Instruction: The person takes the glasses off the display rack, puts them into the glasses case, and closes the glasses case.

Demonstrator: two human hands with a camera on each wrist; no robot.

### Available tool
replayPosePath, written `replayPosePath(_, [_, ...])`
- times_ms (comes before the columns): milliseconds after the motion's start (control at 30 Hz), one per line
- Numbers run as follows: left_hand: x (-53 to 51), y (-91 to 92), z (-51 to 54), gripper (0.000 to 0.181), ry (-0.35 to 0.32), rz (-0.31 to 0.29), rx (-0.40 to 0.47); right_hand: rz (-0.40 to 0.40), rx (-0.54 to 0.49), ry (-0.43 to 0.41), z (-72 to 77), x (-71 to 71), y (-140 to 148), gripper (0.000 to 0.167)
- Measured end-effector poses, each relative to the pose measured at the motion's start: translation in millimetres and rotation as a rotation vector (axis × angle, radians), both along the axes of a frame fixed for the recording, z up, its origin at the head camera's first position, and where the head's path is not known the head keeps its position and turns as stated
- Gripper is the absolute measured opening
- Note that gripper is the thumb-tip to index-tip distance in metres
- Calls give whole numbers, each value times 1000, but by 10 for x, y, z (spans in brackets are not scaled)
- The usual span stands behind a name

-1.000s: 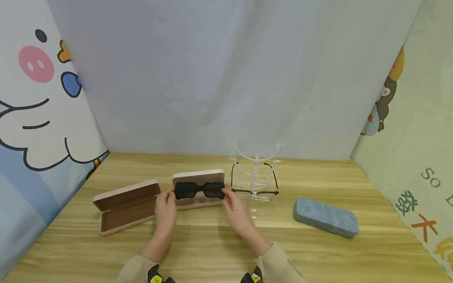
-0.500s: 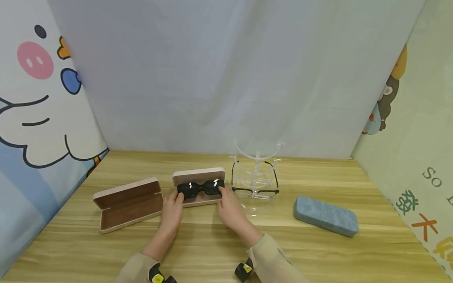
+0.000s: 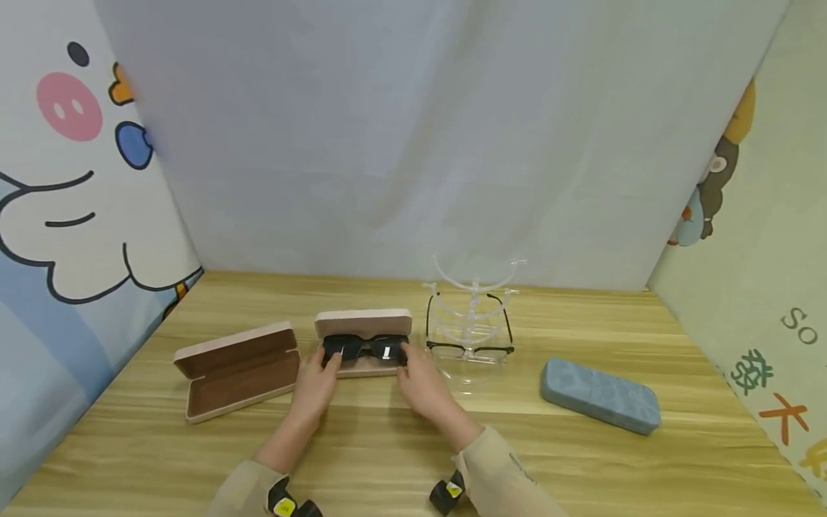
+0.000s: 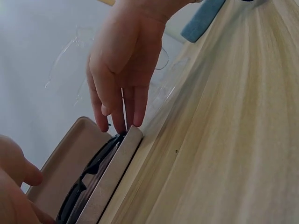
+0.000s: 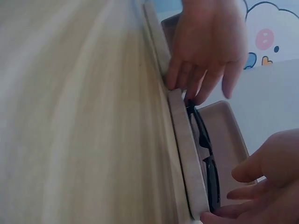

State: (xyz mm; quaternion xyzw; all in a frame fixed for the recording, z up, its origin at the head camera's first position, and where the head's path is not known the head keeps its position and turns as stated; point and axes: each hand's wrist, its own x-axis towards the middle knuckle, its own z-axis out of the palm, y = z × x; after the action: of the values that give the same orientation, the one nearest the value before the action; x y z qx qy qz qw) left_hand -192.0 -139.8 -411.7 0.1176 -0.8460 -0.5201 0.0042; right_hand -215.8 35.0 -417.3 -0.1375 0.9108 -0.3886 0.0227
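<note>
Black sunglasses [image 3: 349, 347] lie in the base of an opened pale-pink glasses case [image 3: 363, 317], its lid raised behind them. My left hand [image 3: 314, 382] is at the case's left end, fingers fairly straight and touching that end of the sunglasses. At the other end is my right hand [image 3: 423, 380], its fingertips by the frame and the case's rim. Both wrist views show the thumbs standing apart from the fingers. In the right wrist view, the sunglasses [image 5: 201, 130] sit just inside the case's front wall [image 5: 184, 144]; their folded temples are mostly hidden.
A second opened case [image 3: 242, 386], brown inside, stands to the left. To the right is a clear display stand [image 3: 474, 309] with black-rimmed glasses [image 3: 494, 352] on it. A closed blue case [image 3: 601, 396] lies farther right on the wooden table [image 3: 388, 459]. A grey cloth hangs behind.
The sunglasses, held up at both ends before the case a second ago, have been lowered into it. Both hands moved inward with them, and their grip has since loosened.
</note>
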Motion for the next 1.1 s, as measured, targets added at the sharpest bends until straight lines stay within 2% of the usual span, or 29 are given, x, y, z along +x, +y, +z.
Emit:
replayPosePath(200, [7, -22, 23, 61, -25, -4, 34, -21, -32, -25, 21, -20, 7, 48])
replayPosePath(367, [-49, -60, 65, 67, -59, -15, 50, -27, 8, -21, 41, -60, -35, 61])
replayPosePath(500, [-123, -73, 67, 71, -73, -15, 71, -36, 12, -52, 66, -78, -77, 73])
replayPosePath(600, [-182, -67, 63, 72, -60, 4, 80, -41, 1, -76, 75, -91, -101, 80])
replayPosePath(767, [-240, -77, 60, 75, -8, 27, 92, -49, 1, -47, 63, -117, -126, 84])
replayPosePath(900, [-230, -83, 50, 76, 39, 28, 109, -72, 14, 7, 45, -116, -138, 84])
replayPosePath(1100, [-195, -82, 9, 69, 105, 51, 119, -101, 1, 86, 4, -89, -154, 81])
